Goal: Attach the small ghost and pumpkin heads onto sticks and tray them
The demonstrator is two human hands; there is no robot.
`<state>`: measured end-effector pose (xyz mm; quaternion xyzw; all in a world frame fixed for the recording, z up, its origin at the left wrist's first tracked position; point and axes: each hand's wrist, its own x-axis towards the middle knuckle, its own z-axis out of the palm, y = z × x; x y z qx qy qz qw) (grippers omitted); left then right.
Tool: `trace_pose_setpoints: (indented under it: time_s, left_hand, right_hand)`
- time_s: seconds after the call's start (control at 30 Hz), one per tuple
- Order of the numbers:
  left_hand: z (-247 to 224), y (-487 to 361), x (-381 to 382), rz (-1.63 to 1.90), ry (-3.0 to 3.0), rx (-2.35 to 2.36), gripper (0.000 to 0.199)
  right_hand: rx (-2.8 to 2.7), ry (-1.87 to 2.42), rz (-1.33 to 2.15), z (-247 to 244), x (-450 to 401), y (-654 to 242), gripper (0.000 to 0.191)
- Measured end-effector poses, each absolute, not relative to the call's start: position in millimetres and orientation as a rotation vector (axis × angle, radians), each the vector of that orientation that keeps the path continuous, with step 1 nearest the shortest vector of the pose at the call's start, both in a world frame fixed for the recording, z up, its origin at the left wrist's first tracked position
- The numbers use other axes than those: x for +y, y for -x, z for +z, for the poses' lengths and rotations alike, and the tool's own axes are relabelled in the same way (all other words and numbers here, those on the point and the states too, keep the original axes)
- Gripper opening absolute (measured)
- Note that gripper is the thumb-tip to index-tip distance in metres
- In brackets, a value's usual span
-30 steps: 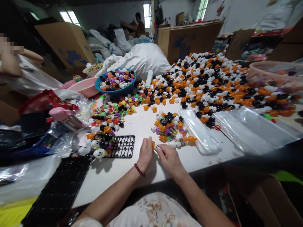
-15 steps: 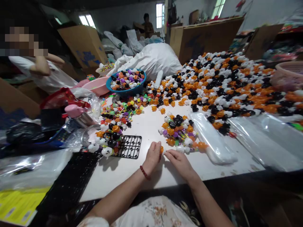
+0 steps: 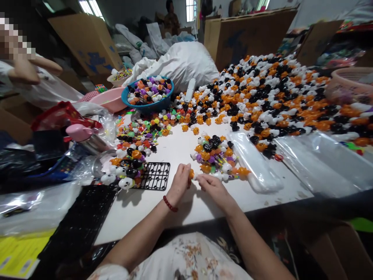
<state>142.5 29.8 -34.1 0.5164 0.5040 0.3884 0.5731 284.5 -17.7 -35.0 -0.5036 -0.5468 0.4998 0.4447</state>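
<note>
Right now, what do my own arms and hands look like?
Your left hand and right hand are ungloved. A dark red beaded bracelet circles the left wrist; the right has none. Both forearms are bare. A pale sleeve shows at lower left.

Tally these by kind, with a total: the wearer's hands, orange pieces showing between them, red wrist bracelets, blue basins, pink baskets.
Left hand, right hand: 2
Orange piece: 1
Red bracelet: 1
Blue basin: 1
Pink basket: 1
Total: 6

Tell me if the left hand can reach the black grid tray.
Probably yes: only white tabletop lies between the left hand and the tray, though that hand holds an orange piece.
</note>
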Motion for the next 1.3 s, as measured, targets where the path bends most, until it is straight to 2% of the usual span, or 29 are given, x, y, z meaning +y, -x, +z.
trace_pose_setpoints:
  time_s: [0.2,0.43,0.53,0.63,0.83,1.07,1.3]
  left_hand:
    - [-29,-135,42,1.009,-1.086,1.111,0.038]
    - [-27,-127,33,0.999,-0.823,0.92,0.028]
    - [-21,-124,30,0.959,-0.785,0.853,0.024]
    - [-19,-121,28,0.907,-0.949,0.875,0.02]
    - [-17,-115,24,0.826,-1.324,0.96,0.03]
    - [-8,-110,23,0.797,-1.723,1.013,0.016]
    - [-3,-108,23,0.67,-1.831,1.013,0.011]
  right_hand:
    - [-1.27,1.276,1.218,-28,-10,-296,0.038]
    - [-1.12,1.14,1.352,-39,-18,-294,0.052]
    - [-1.054,1.046,1.445,-38,-20,-295,0.045]
    - [-0.972,0.964,1.518,-37,-22,-295,0.043]
    - [-0.968,0.924,1.559,-39,-28,-292,0.049]
    - [-1.107,1.058,1.49,-40,-32,-295,0.054]
    - [-1.28,1.156,1.354,-37,-34,-293,0.056]
